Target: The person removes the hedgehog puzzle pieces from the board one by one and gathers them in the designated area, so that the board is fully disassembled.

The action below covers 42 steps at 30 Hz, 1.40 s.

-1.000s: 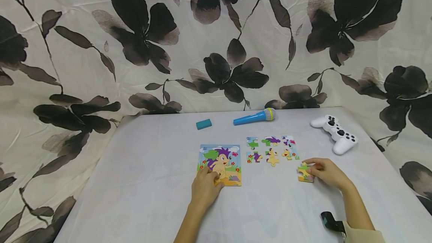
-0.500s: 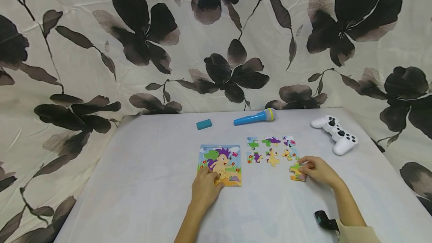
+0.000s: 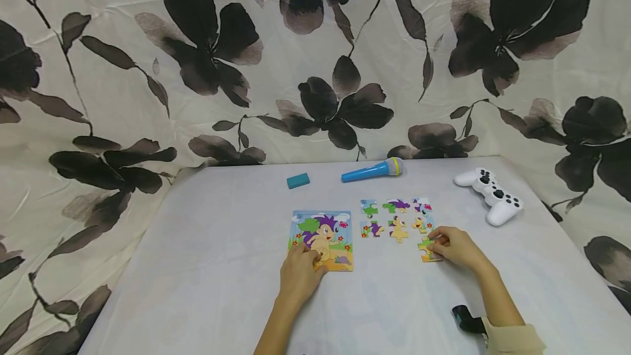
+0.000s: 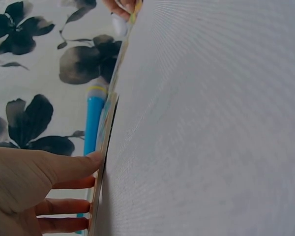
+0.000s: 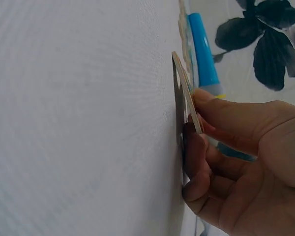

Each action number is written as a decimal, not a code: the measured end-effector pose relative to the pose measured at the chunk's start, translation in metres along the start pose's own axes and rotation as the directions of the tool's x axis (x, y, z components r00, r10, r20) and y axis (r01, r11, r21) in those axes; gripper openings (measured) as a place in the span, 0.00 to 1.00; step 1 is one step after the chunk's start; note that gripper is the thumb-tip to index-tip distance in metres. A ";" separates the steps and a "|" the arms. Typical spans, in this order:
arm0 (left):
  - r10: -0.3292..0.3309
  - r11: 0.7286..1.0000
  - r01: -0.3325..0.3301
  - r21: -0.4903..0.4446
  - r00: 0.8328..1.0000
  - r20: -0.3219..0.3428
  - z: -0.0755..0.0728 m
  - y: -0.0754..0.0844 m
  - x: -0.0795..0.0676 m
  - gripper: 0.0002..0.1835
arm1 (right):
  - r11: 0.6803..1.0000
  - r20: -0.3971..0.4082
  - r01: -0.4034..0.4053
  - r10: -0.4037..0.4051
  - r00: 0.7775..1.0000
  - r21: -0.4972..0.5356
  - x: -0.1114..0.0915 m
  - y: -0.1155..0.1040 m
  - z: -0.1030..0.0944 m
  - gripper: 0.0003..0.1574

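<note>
My left hand [image 3: 299, 273] rests on the lower left part of a square picture board [image 3: 340, 234] showing a purple-haired hedgehog. In the left wrist view its thumb touches the board's near edge [image 4: 102, 162] and the fingers lie over the top. A jigsaw piece [image 3: 426, 255] with green and orange printing is pinched between thumb and fingers of my right hand [image 3: 458, 248]. The right wrist view shows this thin piece [image 5: 185, 86] tilted, one end lifted off the white cloth. Just beyond it, several puzzle pieces [image 3: 398, 229] lie in two rows right of the board.
A blue toy microphone [image 3: 367, 172] and a teal block [image 3: 298, 181] lie along the table's back edge. At the right is a white game controller [image 3: 490, 196]. Floral fabric [image 3: 276, 59] hangs behind the white-covered table [image 3: 207, 267]. A black device [image 3: 467, 319] sits at the right wrist.
My right hand has moved left with the jigsaw piece, bringing it below the right-hand column of pieces. The left hand has stayed on the board.
</note>
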<state>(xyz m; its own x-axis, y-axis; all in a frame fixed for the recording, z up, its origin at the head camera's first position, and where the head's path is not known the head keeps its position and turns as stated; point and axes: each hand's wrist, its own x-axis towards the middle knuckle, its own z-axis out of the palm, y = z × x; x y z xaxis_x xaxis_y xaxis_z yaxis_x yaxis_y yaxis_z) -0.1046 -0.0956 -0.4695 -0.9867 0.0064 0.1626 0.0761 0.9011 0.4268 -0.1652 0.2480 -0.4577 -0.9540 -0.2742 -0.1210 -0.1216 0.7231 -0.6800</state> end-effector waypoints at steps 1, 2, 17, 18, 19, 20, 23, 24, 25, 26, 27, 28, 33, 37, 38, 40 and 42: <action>0.001 1.000 -0.001 -0.001 1.000 0.001 0.000 0.000 0.000 0.13 | 1.000 -0.004 -0.001 0.001 1.000 -0.010 0.000 -0.001 0.000 0.11; 0.002 1.000 -0.002 -0.001 1.000 0.002 0.000 0.000 0.000 0.13 | 1.000 -0.008 0.002 -0.003 1.000 -0.025 -0.001 -0.001 0.000 0.10; 0.003 1.000 -0.003 0.014 1.000 0.005 0.000 0.000 0.000 0.13 | 0.998 -0.021 -0.005 0.004 1.000 -0.064 -0.003 -0.001 0.000 0.09; 0.008 1.000 -0.008 0.017 1.000 0.003 -0.001 0.000 0.000 0.13 | 0.998 -0.023 -0.005 0.003 1.000 -0.061 -0.003 -0.001 0.000 0.10; 0.016 1.000 -0.016 0.022 1.000 0.000 -0.001 -0.001 0.000 0.13 | 0.998 -0.028 -0.008 0.006 1.000 -0.056 -0.003 -0.001 -0.001 0.10; 0.027 0.999 -0.027 0.026 1.000 -0.004 -0.001 -0.002 0.000 0.13 | 0.999 -0.033 -0.009 0.008 0.999 -0.049 -0.003 -0.001 -0.001 0.11; 0.082 0.995 -0.081 0.052 0.996 -0.024 -0.001 -0.005 0.001 0.13 | 1.000 -0.055 -0.004 0.004 0.999 -0.004 -0.003 -0.004 0.001 0.13; 0.101 0.993 -0.099 0.055 0.994 -0.030 -0.001 -0.007 0.001 0.13 | 1.000 -0.058 0.001 0.000 0.998 0.022 -0.002 -0.005 0.002 0.13; 0.119 0.992 -0.117 0.057 0.992 -0.036 -0.001 -0.009 0.001 0.13 | 0.999 -0.063 0.007 -0.004 0.998 0.047 0.000 -0.007 0.003 0.14; 0.134 0.990 -0.132 0.055 0.990 -0.043 -0.001 -0.011 0.001 0.14 | 0.998 -0.068 0.020 -0.015 0.998 0.068 0.001 -0.009 0.005 0.15; 0.147 0.988 -0.145 0.053 0.988 -0.047 -0.001 -0.013 0.001 0.13 | 0.996 -0.068 0.032 -0.026 0.997 0.089 0.003 -0.012 0.007 0.16; 0.155 0.987 -0.153 0.045 0.987 -0.050 0.000 -0.015 0.001 0.13 | 0.993 -0.064 0.043 -0.036 0.997 0.111 0.006 -0.015 0.009 0.16; 0.191 0.982 -0.191 0.007 0.981 -0.039 -0.002 -0.022 0.003 0.13 | 0.979 -0.048 0.112 -0.105 0.993 0.169 0.022 -0.034 0.023 0.17; 0.197 0.980 -0.197 -0.009 0.980 -0.008 -0.005 -0.024 0.006 0.12 | 0.956 -0.031 0.191 -0.189 0.982 0.222 0.033 -0.053 0.038 0.19; 0.193 0.981 -0.193 -0.008 0.981 -0.002 -0.006 -0.024 0.007 0.12 | 0.949 -0.024 0.209 -0.210 0.977 0.234 0.036 -0.058 0.042 0.19; 0.184 0.983 -0.184 -0.007 0.983 0.001 -0.008 -0.024 0.009 0.10 | 0.932 -0.008 0.253 -0.260 0.966 0.258 0.041 -0.069 0.051 0.20; 0.162 0.987 -0.162 -0.008 0.987 0.000 -0.009 -0.024 0.010 0.08 | 0.918 0.010 0.284 -0.298 0.955 0.277 0.046 -0.078 0.061 0.19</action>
<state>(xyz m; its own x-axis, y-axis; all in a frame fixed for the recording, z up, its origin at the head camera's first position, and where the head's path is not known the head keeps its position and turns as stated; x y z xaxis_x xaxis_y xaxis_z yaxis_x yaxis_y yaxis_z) -0.1154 -0.1215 -0.4698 -0.9613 0.1519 0.2297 0.2358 0.8848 0.4019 -0.1828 0.1405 -0.4547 -0.8715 -0.4839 0.0796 -0.3062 0.4103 -0.8590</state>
